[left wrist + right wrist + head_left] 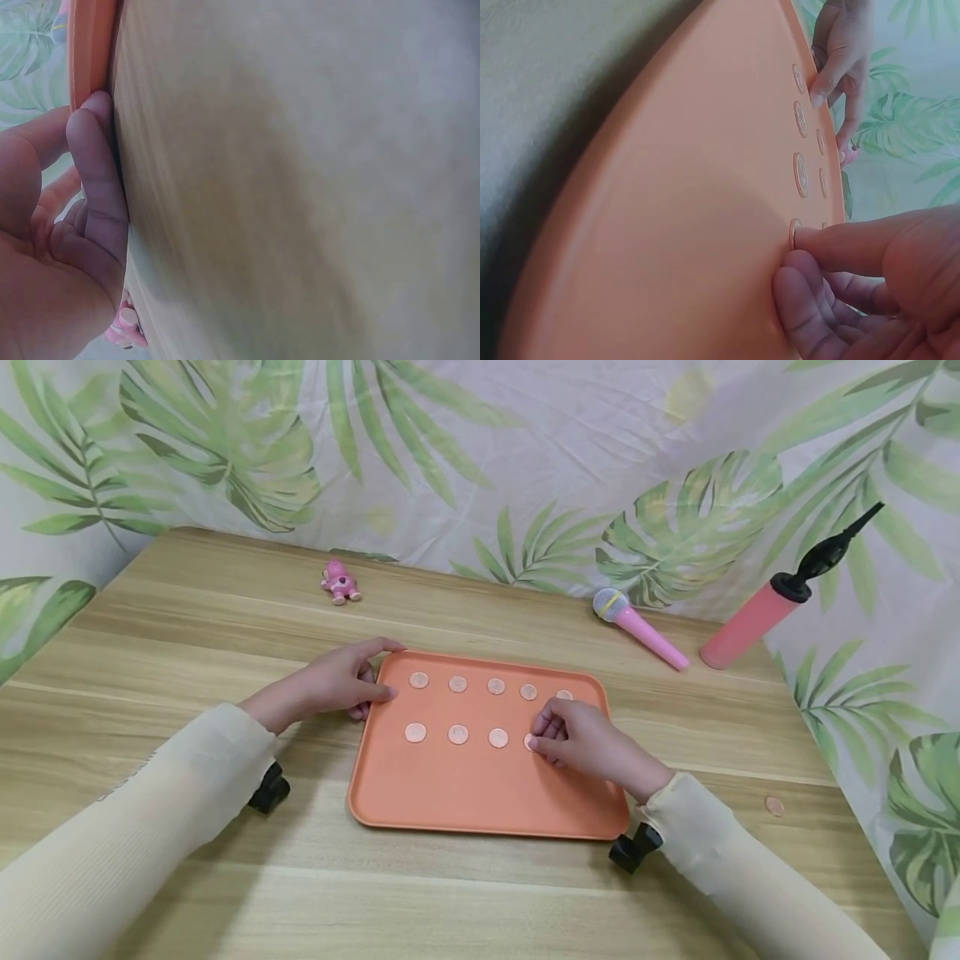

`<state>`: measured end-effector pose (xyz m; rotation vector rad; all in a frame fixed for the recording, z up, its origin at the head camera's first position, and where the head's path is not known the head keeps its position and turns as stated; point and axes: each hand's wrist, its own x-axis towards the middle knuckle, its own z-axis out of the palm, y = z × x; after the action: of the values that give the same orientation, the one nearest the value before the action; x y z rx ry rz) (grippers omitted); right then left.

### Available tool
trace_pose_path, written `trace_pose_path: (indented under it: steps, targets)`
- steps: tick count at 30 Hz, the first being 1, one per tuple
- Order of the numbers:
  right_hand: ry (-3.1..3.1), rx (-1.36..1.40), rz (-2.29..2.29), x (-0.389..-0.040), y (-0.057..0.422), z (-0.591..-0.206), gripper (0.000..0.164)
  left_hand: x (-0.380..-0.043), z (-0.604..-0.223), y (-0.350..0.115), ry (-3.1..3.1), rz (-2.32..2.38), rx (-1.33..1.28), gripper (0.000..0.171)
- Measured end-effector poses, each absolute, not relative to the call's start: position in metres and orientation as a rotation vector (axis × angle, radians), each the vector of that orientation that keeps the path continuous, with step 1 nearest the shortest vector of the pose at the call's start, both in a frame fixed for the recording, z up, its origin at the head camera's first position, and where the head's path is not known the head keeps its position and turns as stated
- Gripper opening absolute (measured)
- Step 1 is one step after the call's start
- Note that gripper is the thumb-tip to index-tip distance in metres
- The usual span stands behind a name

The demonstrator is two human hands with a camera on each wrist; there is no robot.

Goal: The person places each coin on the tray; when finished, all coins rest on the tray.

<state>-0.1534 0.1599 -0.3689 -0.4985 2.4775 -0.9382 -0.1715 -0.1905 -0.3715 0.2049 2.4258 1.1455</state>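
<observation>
An orange tray (480,789) lies on the wooden table, with several copper-coloured coins (457,734) set out on it in two rows. At its upper left corner my left hand (341,679) grips the rim, thumb over the inside and fingers at the outer edge; the left wrist view shows fingers at the tray's side (91,52). My right hand (577,737) is over the right part of the tray. Its thumb and curled fingers pinch a coin (794,231) at the right end of the nearer row, partly hidden by the thumb. The far row's last coin (565,695) shows just behind that hand.
Another coin (775,806) lies on the table to the right of the tray. Toward the back stand a small pink figurine (341,583), a pink toy microphone (641,628) and a pink hand pump (753,620) with a black nozzle. A leaf-patterned cloth (562,460) hangs behind the table.
</observation>
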Motion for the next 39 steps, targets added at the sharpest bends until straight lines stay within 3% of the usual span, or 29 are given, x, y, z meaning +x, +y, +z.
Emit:
trace_pose_path:
  steps: [18,32,39]
  targets:
    - [2.41,-0.477,-1.2,-0.148,0.192,-0.368,0.016,-0.172,-0.375,-0.19,2.426,1.15,0.215,0.07]
    - [2.675,-0.354,-1.303,-0.119,0.281,-0.365,0.02,-0.172,-0.374,-0.191,2.422,1.165,0.214,0.071]
    - [2.895,-0.242,-1.13,-0.103,0.335,-0.37,0.022,-0.173,-0.375,-0.191,2.43,1.155,0.222,0.072]
